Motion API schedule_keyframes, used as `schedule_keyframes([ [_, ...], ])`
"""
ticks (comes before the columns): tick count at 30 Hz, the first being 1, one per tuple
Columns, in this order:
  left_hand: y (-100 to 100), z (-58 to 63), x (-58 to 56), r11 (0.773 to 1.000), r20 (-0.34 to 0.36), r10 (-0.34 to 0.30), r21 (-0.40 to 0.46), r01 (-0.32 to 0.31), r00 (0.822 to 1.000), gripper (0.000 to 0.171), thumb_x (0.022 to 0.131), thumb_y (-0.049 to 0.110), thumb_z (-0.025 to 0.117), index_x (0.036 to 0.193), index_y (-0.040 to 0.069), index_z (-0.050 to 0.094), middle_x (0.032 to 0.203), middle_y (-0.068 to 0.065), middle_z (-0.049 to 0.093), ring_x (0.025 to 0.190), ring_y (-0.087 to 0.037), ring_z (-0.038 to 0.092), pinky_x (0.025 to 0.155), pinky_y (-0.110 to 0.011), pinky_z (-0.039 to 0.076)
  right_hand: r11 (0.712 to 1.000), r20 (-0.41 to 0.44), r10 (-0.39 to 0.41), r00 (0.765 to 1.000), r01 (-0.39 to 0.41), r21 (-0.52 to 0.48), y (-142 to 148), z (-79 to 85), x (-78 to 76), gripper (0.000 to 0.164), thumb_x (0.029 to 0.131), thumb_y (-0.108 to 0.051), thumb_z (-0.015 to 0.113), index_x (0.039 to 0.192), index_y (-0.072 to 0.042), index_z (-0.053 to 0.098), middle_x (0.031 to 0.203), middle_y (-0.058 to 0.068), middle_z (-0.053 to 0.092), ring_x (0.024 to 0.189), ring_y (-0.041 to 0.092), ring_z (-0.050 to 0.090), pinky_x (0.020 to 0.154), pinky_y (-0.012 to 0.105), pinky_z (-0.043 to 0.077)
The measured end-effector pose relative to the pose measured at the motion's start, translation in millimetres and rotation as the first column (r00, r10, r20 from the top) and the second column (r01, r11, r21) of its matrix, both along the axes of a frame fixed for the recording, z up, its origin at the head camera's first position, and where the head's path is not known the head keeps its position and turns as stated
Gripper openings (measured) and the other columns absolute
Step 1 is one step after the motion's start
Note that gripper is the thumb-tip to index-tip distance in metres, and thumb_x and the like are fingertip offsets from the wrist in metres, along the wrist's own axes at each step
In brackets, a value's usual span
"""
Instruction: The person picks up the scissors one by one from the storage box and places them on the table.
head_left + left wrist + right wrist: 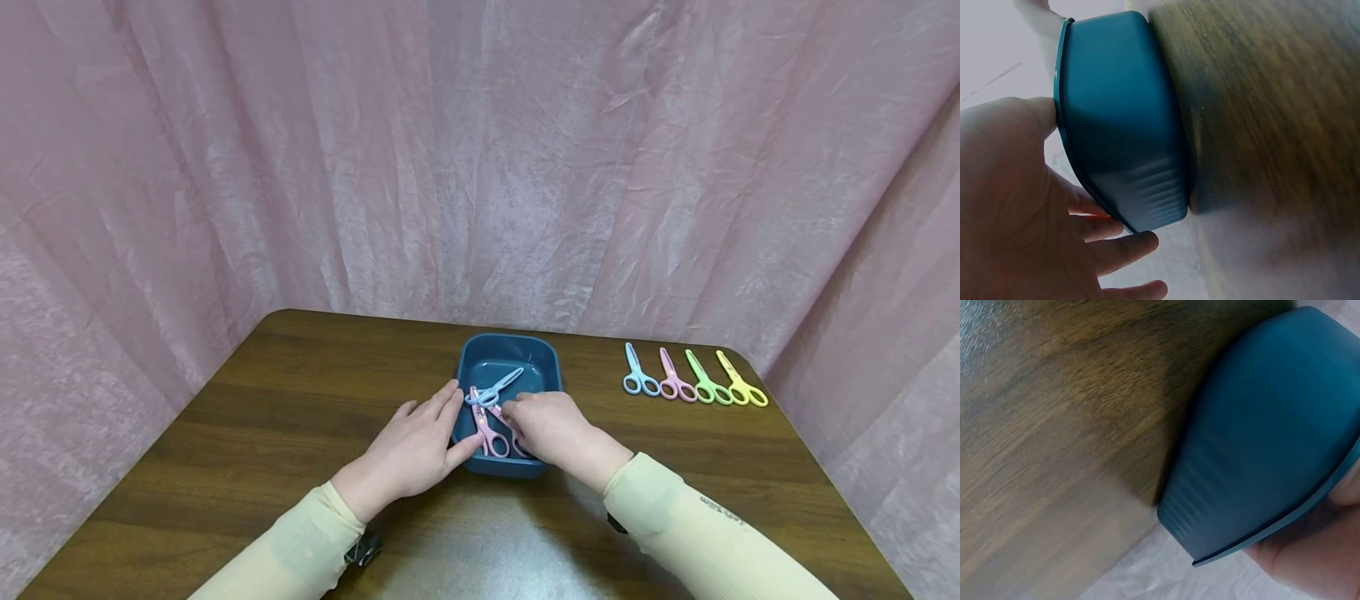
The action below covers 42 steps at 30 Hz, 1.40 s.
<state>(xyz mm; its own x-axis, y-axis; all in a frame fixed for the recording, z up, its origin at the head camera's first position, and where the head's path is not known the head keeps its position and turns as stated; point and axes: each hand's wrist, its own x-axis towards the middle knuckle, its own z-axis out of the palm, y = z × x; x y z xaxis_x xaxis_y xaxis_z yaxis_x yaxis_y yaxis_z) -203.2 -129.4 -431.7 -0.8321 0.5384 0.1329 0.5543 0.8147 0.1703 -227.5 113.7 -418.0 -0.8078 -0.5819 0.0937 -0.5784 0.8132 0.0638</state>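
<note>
A dark blue bin (510, 468) stands on the table with several scissors inside. Light blue scissors (491, 393) lie across pink scissors (489, 429). More pink scissors (519, 443) are partly covered by my right hand (551, 429), which reaches over the right rim with bent fingers. Its fingertips are hidden, so a grip on these scissors cannot be made out. My left hand (420, 446) rests at the bin's left rim, fingers extended and thumb over the front left corner beside a pink handle. In the left wrist view, the left hand (1022, 194) touches the rim.
To the right on the brown wooden table (337, 375), blue scissors (637, 371), pink scissors (675, 377), green scissors (705, 379) and yellow scissors (738, 382) lie in a row. A pink curtain (450, 167) hangs behind the table and along its right side.
</note>
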Motion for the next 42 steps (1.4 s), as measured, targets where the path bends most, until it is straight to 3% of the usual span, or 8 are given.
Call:
schedule_keyframes([
  [6,0.3,2.2,0.8,1.000,0.003,-0.002,0.007,0.002,1.000,0.087,0.112,0.066,0.048,0.166,-0.002,0.045,0.176,-0.020,0.036,0.159,-0.034,0.041,0.121,-0.069,0.038,0.999,0.019,-0.041,0.999,0.041,0.006,-1.1,0.0,-1.5,0.027,0.095,-0.022,0.089,0.117,-0.009,0.079,0.089,0.007,0.074,0.077,0.025,0.070,0.074,0.043,0.063],
  [13,-0.5,2.0,1.2,1.000,0.021,-0.003,0.003,0.003,1.000,0.087,0.112,0.065,0.049,0.167,-0.001,0.043,0.176,-0.020,0.035,0.160,-0.035,0.041,0.122,-0.069,0.037,0.996,0.034,-0.078,0.996,0.077,0.037,-4.2,-1.4,-2.7,0.044,0.096,-0.024,0.087,0.137,-0.010,0.076,0.107,0.013,0.079,0.090,0.029,0.074,0.083,0.046,0.064],
  [22,-0.7,1.2,0.4,1.000,0.037,0.000,0.009,-0.001,0.999,0.086,0.112,0.065,0.050,0.168,0.000,0.043,0.177,-0.019,0.035,0.160,-0.035,0.040,0.122,-0.070,0.036,0.998,0.056,-0.067,0.996,0.066,0.021,-2.8,3.9,-0.5,0.023,0.098,-0.024,0.087,0.115,-0.011,0.080,0.089,0.006,0.070,0.072,0.021,0.063,0.070,0.040,0.059],
  [31,-1.1,1.9,-0.2,1.000,0.022,0.012,-0.010,-0.012,1.000,0.087,0.112,0.067,0.047,0.168,0.001,0.043,0.177,-0.018,0.035,0.160,-0.033,0.040,0.123,-0.068,0.036,0.997,0.146,-0.060,0.987,0.053,0.053,-6.1,21.7,9.9,0.032,0.088,-0.031,0.097,0.113,-0.017,0.084,0.084,-0.002,0.066,0.077,0.016,0.061,0.069,0.038,0.056],
  [42,0.2,1.9,-0.3,1.000,0.030,0.010,-0.014,-0.010,0.999,0.088,0.112,0.069,0.045,0.168,0.001,0.043,0.177,-0.018,0.034,0.160,-0.033,0.040,0.123,-0.068,0.036,0.993,0.163,-0.103,0.981,0.092,0.072,-7.6,17.5,9.8,0.033,0.085,-0.030,0.098,0.112,-0.016,0.085,0.085,0.001,0.070,0.081,0.019,0.064,0.074,0.040,0.058],
])
